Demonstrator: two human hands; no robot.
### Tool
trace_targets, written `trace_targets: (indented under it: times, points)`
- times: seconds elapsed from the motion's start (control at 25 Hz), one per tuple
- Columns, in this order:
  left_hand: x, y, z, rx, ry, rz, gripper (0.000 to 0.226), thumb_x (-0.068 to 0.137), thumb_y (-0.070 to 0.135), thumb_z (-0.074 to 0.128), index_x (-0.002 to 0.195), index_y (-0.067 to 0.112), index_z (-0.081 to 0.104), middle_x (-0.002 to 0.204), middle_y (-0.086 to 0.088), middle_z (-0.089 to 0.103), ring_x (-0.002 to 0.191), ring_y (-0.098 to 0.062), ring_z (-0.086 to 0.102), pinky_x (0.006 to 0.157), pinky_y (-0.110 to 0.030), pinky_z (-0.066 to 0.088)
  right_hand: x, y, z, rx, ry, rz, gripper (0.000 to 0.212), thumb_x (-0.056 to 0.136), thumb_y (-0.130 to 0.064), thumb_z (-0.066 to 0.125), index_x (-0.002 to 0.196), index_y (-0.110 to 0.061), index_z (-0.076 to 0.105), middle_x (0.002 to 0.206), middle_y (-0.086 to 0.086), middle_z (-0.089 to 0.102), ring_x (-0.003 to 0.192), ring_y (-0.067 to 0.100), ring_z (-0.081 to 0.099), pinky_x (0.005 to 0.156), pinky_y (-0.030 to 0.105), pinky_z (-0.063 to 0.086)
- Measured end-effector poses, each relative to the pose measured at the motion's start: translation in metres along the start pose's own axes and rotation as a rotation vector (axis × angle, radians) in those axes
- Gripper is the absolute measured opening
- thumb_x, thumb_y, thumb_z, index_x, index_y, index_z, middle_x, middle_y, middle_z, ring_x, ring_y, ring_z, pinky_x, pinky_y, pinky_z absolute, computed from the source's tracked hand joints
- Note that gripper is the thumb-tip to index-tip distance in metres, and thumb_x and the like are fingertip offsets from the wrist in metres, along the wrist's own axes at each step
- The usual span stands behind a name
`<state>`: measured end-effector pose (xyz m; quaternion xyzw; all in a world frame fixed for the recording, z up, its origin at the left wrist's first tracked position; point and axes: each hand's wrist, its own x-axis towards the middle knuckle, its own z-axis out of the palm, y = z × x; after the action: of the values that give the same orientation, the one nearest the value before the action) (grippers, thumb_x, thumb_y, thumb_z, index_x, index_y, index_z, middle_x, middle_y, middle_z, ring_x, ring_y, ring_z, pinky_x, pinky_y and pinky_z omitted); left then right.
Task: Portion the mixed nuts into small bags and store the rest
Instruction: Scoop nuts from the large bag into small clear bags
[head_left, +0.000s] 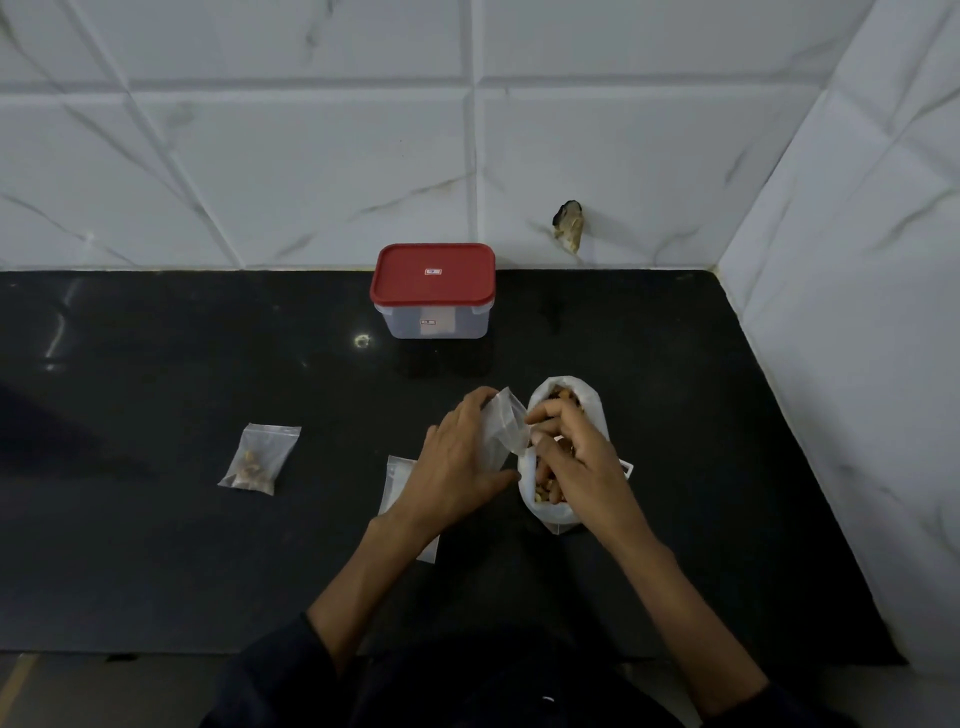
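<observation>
- Dark sleeves (270, 670), nearest the camera, at the tabletop's near edge; both forearms reach forward from them.
- Left hand (457, 467): grasping a small clear bag (506, 423), mouth held open, just beside the nut bag. No nuts visible in it yet.
- Right hand (576, 457): fingers curled down inside the white nut bag (563, 452), apparently pinching up mixed nuts (545, 491); whether any are gripped cannot be told.
- Filled small bag (257, 460): lies flat toward the left of the tabletop (156, 545), nuts at its bottom. One portion judged done.
- Empty small bags (397, 480): flat under the left wrist, part hidden; count unclear.
- Red-lidded container (434, 291): at the far edge against the tiled wall (260, 156), lid on, seemingly empty. Storing the rest not yet begun.
- Obstructions: none between bags and container; a chipped hole in the wall (569, 226), well apart.
</observation>
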<state>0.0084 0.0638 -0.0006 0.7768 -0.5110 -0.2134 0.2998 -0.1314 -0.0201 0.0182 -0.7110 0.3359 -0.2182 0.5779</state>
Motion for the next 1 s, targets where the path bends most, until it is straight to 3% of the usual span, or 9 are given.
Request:
trace_targets:
  times: [0.08, 0.24, 0.36, 0.48, 0.64, 0.72, 0.8, 0.88, 1.0]
  points:
    - [0.001, 0.001, 0.001, -0.067, 0.001, -0.011, 0.09, 0.07, 0.03, 0.081, 0.139, 0.02, 0.025, 0.133, 0.0, 0.048, 0.118, -0.017, 0.05, 0.1, -0.043, 0.044, -0.001, -0.001, -0.003, -0.002, -0.081, -0.001, 0.016, 0.098, -0.024, 0.05, 0.107, -0.027, 0.062, 0.091, -0.006, 0.065, 0.083, 0.008, 0.063, 0.072, 0.02, 0.051]
    - [0.002, 0.003, -0.005, -0.121, -0.019, 0.008, 0.082, 0.074, 0.028, 0.08, 0.135, 0.019, 0.027, 0.127, 0.005, 0.044, 0.114, -0.01, 0.048, 0.095, -0.028, 0.044, 0.005, 0.005, -0.005, -0.208, -0.187, -0.081, 0.007, 0.092, -0.023, 0.06, 0.093, -0.029, 0.064, 0.102, -0.008, 0.056, 0.092, 0.002, 0.057, 0.079, 0.018, 0.046]
    - [0.004, -0.002, -0.01, -0.068, -0.034, 0.011, 0.079, 0.072, 0.035, 0.081, 0.131, 0.022, 0.03, 0.118, 0.012, 0.041, 0.108, -0.008, 0.048, 0.098, -0.036, 0.045, 0.01, 0.004, -0.009, -0.241, -0.215, -0.057, 0.018, 0.095, -0.021, 0.056, 0.08, -0.031, 0.058, 0.098, -0.009, 0.051, 0.087, -0.004, 0.052, 0.079, 0.012, 0.039]
    - [0.007, -0.01, -0.013, -0.013, -0.042, 0.03, 0.08, 0.071, 0.04, 0.08, 0.131, 0.022, 0.031, 0.126, 0.003, 0.046, 0.113, -0.013, 0.05, 0.098, -0.042, 0.045, 0.012, 0.001, -0.012, -0.297, -0.245, -0.082, 0.02, 0.093, -0.026, 0.059, 0.074, -0.031, 0.054, 0.092, -0.011, 0.049, 0.08, -0.006, 0.05, 0.074, 0.011, 0.04]
    - [0.013, -0.018, -0.014, 0.193, -0.062, 0.019, 0.098, 0.07, 0.049, 0.077, 0.145, 0.022, 0.02, 0.139, 0.001, 0.037, 0.128, -0.017, 0.038, 0.11, -0.038, 0.03, 0.019, 0.007, -0.01, -0.41, -0.284, -0.1, 0.028, 0.091, -0.029, 0.062, 0.066, -0.036, 0.052, 0.074, -0.013, 0.051, 0.07, -0.001, 0.052, 0.068, 0.018, 0.039]
    - [0.015, -0.022, -0.01, 0.368, -0.08, 0.033, 0.117, 0.067, 0.056, 0.075, 0.151, 0.025, 0.001, 0.147, 0.0, 0.025, 0.137, -0.019, 0.023, 0.116, -0.043, 0.016, 0.021, 0.012, -0.006, -0.541, -0.255, -0.144, 0.02, 0.092, -0.03, 0.062, 0.072, -0.03, 0.059, 0.075, -0.014, 0.05, 0.071, 0.002, 0.051, 0.069, 0.02, 0.04]
    - [0.015, -0.021, -0.002, 0.407, -0.058, 0.098, 0.12, 0.067, 0.06, 0.073, 0.152, 0.024, -0.003, 0.154, 0.0, 0.017, 0.144, -0.019, 0.011, 0.118, -0.047, 0.003, 0.021, 0.015, -0.002, -0.603, -0.242, -0.16, 0.015, 0.093, -0.031, 0.06, 0.08, -0.023, 0.064, 0.077, -0.015, 0.049, 0.073, 0.001, 0.05, 0.069, 0.02, 0.039]
    - [0.017, -0.016, 0.009, 0.362, -0.026, 0.165, 0.112, 0.069, 0.059, 0.071, 0.152, 0.02, 0.006, 0.155, -0.002, 0.021, 0.146, -0.018, 0.011, 0.119, -0.046, 0.001, 0.02, 0.016, 0.001, -0.576, -0.257, -0.135, 0.019, 0.094, -0.032, 0.057, 0.082, -0.02, 0.065, 0.079, -0.012, 0.052, 0.073, 0.002, 0.051, 0.069, 0.021, 0.041]
    - [0.021, -0.016, 0.021, 0.18, -0.004, 0.158, 0.096, 0.071, 0.05, 0.074, 0.146, 0.016, 0.025, 0.146, -0.002, 0.038, 0.138, -0.016, 0.03, 0.12, -0.042, 0.01, 0.017, 0.015, 0.0, -0.496, -0.248, -0.099, 0.02, 0.094, -0.034, 0.056, 0.091, -0.02, 0.069, 0.08, -0.013, 0.057, 0.075, 0.001, 0.054, 0.071, 0.02, 0.042]
